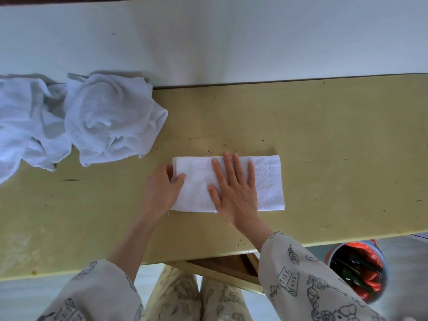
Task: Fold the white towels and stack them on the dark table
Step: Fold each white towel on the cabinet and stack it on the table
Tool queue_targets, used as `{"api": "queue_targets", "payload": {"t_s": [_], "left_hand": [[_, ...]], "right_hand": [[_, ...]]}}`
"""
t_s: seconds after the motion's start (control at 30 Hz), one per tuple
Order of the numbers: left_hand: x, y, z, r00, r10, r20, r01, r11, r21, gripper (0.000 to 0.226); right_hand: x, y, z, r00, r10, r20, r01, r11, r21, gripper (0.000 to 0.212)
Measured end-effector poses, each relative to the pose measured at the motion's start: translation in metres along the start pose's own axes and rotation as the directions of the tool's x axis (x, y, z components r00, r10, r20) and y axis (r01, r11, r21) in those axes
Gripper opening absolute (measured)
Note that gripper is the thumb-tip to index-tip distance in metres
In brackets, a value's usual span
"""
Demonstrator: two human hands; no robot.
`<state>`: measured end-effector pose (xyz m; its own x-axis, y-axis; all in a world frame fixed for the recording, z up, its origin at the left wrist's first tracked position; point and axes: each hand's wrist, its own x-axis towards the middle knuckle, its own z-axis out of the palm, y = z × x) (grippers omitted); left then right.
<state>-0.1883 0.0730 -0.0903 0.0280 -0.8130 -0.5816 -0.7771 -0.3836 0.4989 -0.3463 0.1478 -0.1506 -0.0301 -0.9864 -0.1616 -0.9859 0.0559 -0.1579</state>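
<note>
A white towel (266, 179), folded into a long strip, lies flat near the middle of the yellowish table (335, 147). My right hand (234, 188) presses flat on the strip's middle, fingers straight and spread. My left hand (162, 188) is at the strip's left end, thumb on top and fingers under the edge, pinching it. A heap of crumpled white towels (108, 119) sits at the table's back left, reaching past the left edge of view.
A white wall (208, 42) runs directly behind the table's far edge. Below the near edge at the right stands a bin (361, 272) with an orange-red liner. An open wooden drawer frame (222, 265) shows under the tabletop between my sleeves.
</note>
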Motion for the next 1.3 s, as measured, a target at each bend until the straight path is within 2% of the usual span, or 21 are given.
{"api": "queue_targets", "payload": {"t_s": [0.13,0.2,0.23,0.3,0.37,0.43,0.47,0.5,0.53,0.73,0.87,1.0,1.1,1.2,1.3], "left_hand": [[-0.002,0.012,-0.013,0.999,-0.019,0.028,0.024,0.977,-0.214,0.018],[-0.008,0.024,-0.018,1.0,0.012,0.011,-0.009,0.967,-0.253,0.018],[-0.012,0.033,-0.018,0.999,0.038,0.007,-0.035,0.961,-0.274,0.018],[-0.022,0.048,-0.013,0.995,0.096,0.012,-0.087,0.944,-0.318,0.009],[-0.03,0.065,0.0,0.99,0.132,0.053,-0.106,0.934,-0.341,0.01],[-0.035,0.08,0.021,0.982,0.161,0.094,-0.12,0.932,-0.342,0.012],[-0.036,0.088,0.032,0.979,0.18,0.097,-0.141,0.937,-0.319,0.011],[-0.037,0.095,0.044,0.975,0.205,0.091,-0.172,0.944,-0.282,0.01],[-0.037,0.102,0.056,0.97,0.226,0.087,-0.199,0.948,-0.247,0.009],[-0.033,0.125,0.107,0.964,0.236,0.12,-0.218,0.965,-0.147,0.018],[-0.036,0.126,0.122,0.957,0.23,0.174,-0.203,0.966,-0.162,0.017],[-0.037,0.125,0.125,0.943,0.283,0.177,-0.265,0.957,-0.118,0.014],[-0.039,0.123,0.124,0.929,0.291,0.227,-0.255,0.951,-0.176,0.008],[-0.038,0.119,0.121,0.913,0.292,0.286,-0.234,0.947,-0.221,0.016],[-0.038,0.111,0.116,0.901,0.374,0.221,-0.339,0.923,-0.181,0.02]], "right_hand": [[0.002,0.001,-0.003,1.0,-0.014,0.007,0.013,0.997,0.073,0.058],[0.001,0.006,-0.013,0.999,-0.018,-0.048,0.03,0.963,0.268,0.055],[-0.002,0.01,-0.02,0.996,0.012,-0.092,0.027,0.913,0.407,0.053],[-0.013,0.021,-0.037,0.977,0.16,-0.141,-0.032,0.765,0.644,0.047],[-0.027,0.037,-0.055,0.919,0.368,-0.141,-0.132,0.624,0.771,0.035],[-0.039,0.057,-0.066,0.841,0.541,0.012,-0.283,0.42,0.862,0.022],[-0.043,0.066,-0.07,0.807,0.58,0.111,-0.349,0.317,0.882,0.022],[-0.048,0.074,-0.071,0.784,0.593,0.184,-0.395,0.247,0.885,0.021],[-0.052,0.081,-0.071,0.773,0.593,0.226,-0.427,0.222,0.876,0.02],[-0.062,0.092,-0.064,0.754,0.558,0.346,-0.537,0.219,0.815,0.018],[-0.062,0.096,-0.066,0.766,0.538,0.351,-0.536,0.233,0.812,0.018],[-0.061,0.099,-0.064,0.784,0.509,0.355,-0.528,0.245,0.813,0.013],[-0.059,0.099,-0.062,0.781,0.515,0.353,-0.528,0.243,0.814,0.012],[-0.057,0.099,-0.061,0.787,0.513,0.343,-0.533,0.285,0.796,0.015],[-0.053,0.097,-0.061,0.771,0.533,0.349,-0.559,0.303,0.772,0.015]]}}
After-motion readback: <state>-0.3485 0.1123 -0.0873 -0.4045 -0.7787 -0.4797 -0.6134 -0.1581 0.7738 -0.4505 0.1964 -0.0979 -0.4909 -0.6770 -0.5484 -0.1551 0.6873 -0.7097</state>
